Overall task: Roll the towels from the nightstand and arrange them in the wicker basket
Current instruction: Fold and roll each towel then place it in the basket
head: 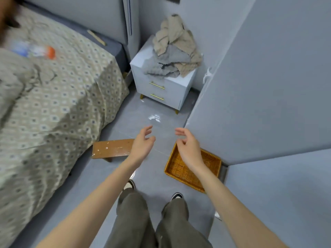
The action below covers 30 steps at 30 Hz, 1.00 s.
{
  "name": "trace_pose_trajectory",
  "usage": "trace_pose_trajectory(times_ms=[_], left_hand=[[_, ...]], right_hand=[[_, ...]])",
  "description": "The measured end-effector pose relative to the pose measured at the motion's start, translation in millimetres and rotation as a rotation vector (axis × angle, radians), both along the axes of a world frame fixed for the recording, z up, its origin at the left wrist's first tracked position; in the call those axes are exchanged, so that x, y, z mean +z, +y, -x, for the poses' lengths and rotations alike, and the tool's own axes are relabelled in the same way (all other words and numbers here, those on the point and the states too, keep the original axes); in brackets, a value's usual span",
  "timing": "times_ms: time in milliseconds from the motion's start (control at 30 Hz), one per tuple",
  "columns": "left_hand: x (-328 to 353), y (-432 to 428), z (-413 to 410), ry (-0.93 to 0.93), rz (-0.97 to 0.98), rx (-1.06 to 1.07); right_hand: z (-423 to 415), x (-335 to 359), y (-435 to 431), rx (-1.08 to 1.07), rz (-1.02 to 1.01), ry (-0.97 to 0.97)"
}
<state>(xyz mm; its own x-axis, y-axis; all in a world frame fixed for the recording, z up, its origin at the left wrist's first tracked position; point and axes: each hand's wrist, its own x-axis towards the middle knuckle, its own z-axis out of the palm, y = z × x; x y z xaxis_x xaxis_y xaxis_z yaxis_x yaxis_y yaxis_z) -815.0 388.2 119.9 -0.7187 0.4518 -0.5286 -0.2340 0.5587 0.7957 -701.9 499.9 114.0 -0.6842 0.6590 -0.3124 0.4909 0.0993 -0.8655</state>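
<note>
- Reaching forward side by side, the left hand (142, 142) and right hand (187, 145) hang in the air with palms turned toward each other and a gap between them.
- Both hands have loosely curled fingers with the thumb held apart from them; neither holds or touches anything.
- The right hand and wrist overlap the far left corner of the wicker basket (179, 170) in the view, with no contact visible.
- The wicker basket is a shallow, rectangular, orange-brown tray lying on the grey tiled floor (152, 120), close against the grey wall (268, 86) on the right; no towel shows in it.
- A low brown wooden stool (112, 148) stands on the floor just left of the left wrist, beside the bed.
- Near the camera, the person's grey trousers (136, 212) and two dark-and-white shoes (177, 195) show between the forearms.
- Far ahead, well apart from the hands, a white nightstand (161, 90) with two gold drawer handles (156, 85) stands in the corner.
- On top of it the towels lie unrolled in a crumpled heap: a beige towel (176, 34) piled high against the wall, a grey towel (164, 63) below it, drooping over the front edge.
- A bed with a patterned beige cover (59, 97) fills the left side; a blurred orange-and-blue object (35, 50) lies on it.
</note>
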Motion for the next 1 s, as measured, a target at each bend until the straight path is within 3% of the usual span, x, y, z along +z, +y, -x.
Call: trace_pose_trajectory(times_ms=[600, 1000], left_hand=[[60.2, -72.3, 224.2, 0.061, -0.072, -0.182], [52.0, 26.1, 332.5, 0.034, -0.072, -0.173]], right_hand=[[191.4, 42.7, -69.2, -0.161, -0.055, -0.030], [309.3, 41.9, 31.7, -0.160, -0.072, -0.014]])
